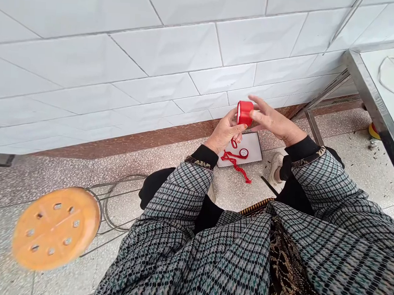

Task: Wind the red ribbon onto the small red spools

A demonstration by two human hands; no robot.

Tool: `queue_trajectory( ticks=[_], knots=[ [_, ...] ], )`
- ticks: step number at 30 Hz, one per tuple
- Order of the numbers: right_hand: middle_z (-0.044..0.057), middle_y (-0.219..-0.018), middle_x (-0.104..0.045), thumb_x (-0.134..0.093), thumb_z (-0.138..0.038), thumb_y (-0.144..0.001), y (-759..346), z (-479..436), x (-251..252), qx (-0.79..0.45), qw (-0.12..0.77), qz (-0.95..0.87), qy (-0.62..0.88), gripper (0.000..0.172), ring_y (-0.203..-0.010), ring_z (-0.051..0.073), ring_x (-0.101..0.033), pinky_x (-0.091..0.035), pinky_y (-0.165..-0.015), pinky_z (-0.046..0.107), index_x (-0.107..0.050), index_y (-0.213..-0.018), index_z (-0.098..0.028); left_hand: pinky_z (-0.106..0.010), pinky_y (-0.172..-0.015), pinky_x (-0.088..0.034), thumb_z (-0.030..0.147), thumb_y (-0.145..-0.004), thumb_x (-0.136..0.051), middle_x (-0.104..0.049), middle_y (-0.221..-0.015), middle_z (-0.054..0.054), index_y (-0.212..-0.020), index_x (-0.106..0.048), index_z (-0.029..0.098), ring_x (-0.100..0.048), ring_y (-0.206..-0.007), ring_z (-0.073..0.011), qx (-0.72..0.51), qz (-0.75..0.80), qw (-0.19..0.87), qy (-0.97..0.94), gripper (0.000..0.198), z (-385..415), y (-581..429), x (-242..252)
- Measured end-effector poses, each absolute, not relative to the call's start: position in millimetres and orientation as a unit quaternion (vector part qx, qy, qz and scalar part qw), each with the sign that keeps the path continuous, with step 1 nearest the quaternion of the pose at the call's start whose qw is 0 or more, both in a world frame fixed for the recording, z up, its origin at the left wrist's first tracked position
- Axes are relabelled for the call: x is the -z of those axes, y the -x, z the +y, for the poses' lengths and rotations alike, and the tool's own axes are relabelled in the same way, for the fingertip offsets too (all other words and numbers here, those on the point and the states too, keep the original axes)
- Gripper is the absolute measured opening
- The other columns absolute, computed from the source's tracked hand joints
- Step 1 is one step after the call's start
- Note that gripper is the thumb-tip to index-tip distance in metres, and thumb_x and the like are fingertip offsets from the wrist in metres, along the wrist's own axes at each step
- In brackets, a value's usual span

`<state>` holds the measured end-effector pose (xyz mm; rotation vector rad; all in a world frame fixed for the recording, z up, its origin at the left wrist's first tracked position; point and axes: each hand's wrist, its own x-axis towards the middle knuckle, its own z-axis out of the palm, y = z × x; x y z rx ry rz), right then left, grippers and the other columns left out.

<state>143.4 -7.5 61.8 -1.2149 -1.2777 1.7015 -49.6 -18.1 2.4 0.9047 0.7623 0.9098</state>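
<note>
My left hand is closed around a roll of red ribbon with a white inner core, held up in front of the tiled wall. At the roll's right side, my right hand has its fingers apart, with fingertips at the ribbon's outer face. Below, a white tray-like board with a dark edge lies on the floor. On it rest a small red spool and a crumpled red strip, whose end hangs over the near edge. A red loop shows just under my left hand.
An orange round stool with wire legs lies on its side at the left. At the right stands a metal-framed table with a thin white cord on top. White tiles rise straight ahead. Dark scraps litter the floor at right.
</note>
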Motion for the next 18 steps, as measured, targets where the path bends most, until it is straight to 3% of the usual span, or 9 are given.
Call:
queue_trajectory(
  ticks=[3,11,15,18],
  knots=[
    [0.004,-0.119,-0.077,-0.09,-0.041,-0.083,-138.3,-7.2,-58.9,-0.615,0.365,-0.508,0.481,0.055,-0.095,0.017,-0.073,-0.067,-0.08,0.031,-0.067,-0.131,-0.025,-0.027,-0.047,-0.042,0.049,-0.066,-0.103,-0.048,-0.048,0.015,-0.131,-0.064,0.027,-0.048,-0.038,-0.0093,-0.421,0.355,0.731,-0.402,0.079,-18.0,44.0,-0.7],
    [0.004,-0.109,-0.068,-0.081,-0.04,-0.09,-130.4,8.6,-35.8,-0.523,0.418,-0.441,0.598,0.046,-0.08,0.014,-0.07,-0.065,-0.068,0.027,-0.058,-0.127,-0.027,-0.026,-0.049,-0.042,0.038,-0.084,-0.088,-0.046,-0.048,0.013,-0.092,-0.064,0.024,-0.049,-0.041,-0.0091,-0.521,0.423,0.639,-0.376,0.029,-20.7,22.0,12.3],
    [0.004,-0.107,-0.067,-0.074,-0.038,-0.092,-128.6,15.8,-30.3,-0.518,0.404,-0.416,0.629,0.038,-0.085,0.017,-0.071,-0.066,-0.064,0.027,-0.056,-0.123,-0.025,-0.024,-0.06,-0.049,0.037,-0.083,-0.088,-0.059,-0.063,0.007,-0.086,-0.065,0.022,-0.058,-0.056,-0.0084,-0.522,0.409,0.659,-0.356,0.028,-21.3,18.6,8.4],
    [0.005,-0.105,-0.066,-0.076,-0.039,-0.089,-128.4,18.9,-25.9,-0.514,0.399,-0.413,0.637,0.042,-0.085,0.019,-0.071,-0.066,-0.062,0.029,-0.055,-0.122,-0.024,-0.023,-0.066,-0.049,0.034,-0.079,-0.09,-0.065,-0.077,0.003,-0.076,-0.06,0.021,-0.057,-0.066,-0.0075,-0.539,0.398,0.664,-0.334,0.032,-20.6,17.5,6.1]
  ],
)
